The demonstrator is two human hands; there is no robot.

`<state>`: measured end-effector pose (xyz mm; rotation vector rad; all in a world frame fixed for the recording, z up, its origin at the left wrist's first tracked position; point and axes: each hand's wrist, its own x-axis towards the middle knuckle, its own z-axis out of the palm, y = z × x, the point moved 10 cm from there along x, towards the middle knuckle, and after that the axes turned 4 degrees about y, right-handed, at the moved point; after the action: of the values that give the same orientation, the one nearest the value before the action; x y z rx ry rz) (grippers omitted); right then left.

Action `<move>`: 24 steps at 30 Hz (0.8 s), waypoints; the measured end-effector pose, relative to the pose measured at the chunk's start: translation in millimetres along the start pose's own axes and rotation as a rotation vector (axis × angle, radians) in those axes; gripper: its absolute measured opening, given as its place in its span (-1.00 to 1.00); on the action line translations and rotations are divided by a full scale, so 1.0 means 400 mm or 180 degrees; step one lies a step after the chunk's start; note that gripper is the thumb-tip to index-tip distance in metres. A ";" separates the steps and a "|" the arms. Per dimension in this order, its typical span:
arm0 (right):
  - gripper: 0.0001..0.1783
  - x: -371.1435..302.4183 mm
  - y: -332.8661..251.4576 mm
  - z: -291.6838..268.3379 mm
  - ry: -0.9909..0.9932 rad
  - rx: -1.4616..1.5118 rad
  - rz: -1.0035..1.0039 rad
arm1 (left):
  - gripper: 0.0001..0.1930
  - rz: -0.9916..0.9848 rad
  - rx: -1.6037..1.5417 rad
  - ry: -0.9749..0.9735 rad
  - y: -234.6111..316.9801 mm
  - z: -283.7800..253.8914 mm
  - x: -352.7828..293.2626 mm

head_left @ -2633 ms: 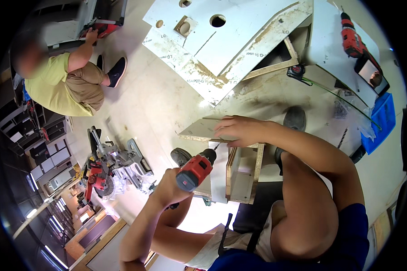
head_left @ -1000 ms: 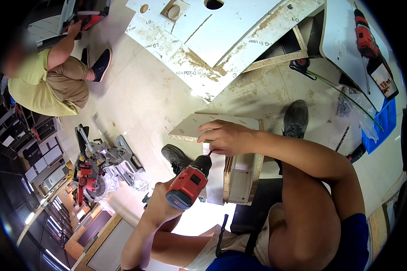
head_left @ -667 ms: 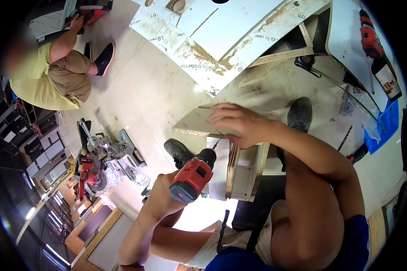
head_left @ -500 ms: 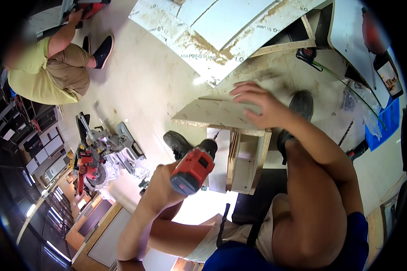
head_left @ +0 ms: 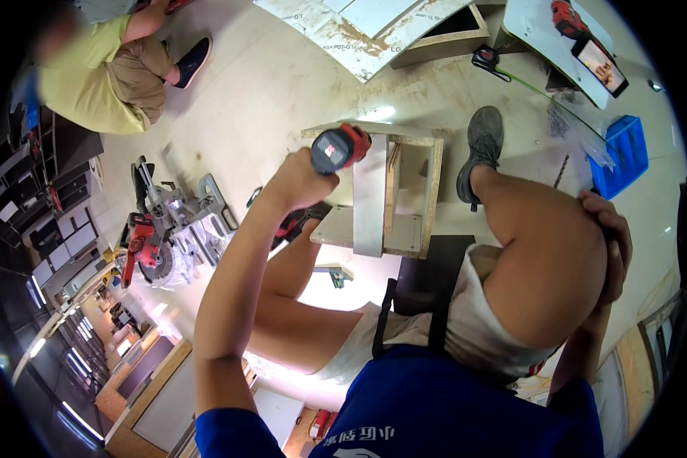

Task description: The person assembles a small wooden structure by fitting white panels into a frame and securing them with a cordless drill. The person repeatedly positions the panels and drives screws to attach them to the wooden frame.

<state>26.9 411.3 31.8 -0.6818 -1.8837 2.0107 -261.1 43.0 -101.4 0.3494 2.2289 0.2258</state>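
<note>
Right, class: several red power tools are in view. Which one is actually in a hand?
The red drill gripped in the left hand, raised over the wooden box frame. The red mitre saw sits on the floor, and another red drill lies on the white table.
</note>
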 end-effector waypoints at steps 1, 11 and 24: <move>-0.50 -0.040 -0.035 -0.014 0.0042 -0.0370 -0.0203 | -0.65 -0.0011 0.0034 -0.0018 0.004 0.000 0.001; -0.45 -0.243 -0.179 0.024 0.0913 -0.2091 -0.0799 | -0.81 -0.0201 -0.0398 -0.0294 0.000 0.032 -0.027; -0.39 -0.254 -0.145 -0.026 0.1145 -0.1412 -0.1056 | -0.79 -0.0061 -0.0264 -0.0110 0.017 0.025 -0.037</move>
<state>112.2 372.5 102.6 -0.7208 -2.0625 1.1900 -243.4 45.1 -95.1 0.2850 2.1808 0.2989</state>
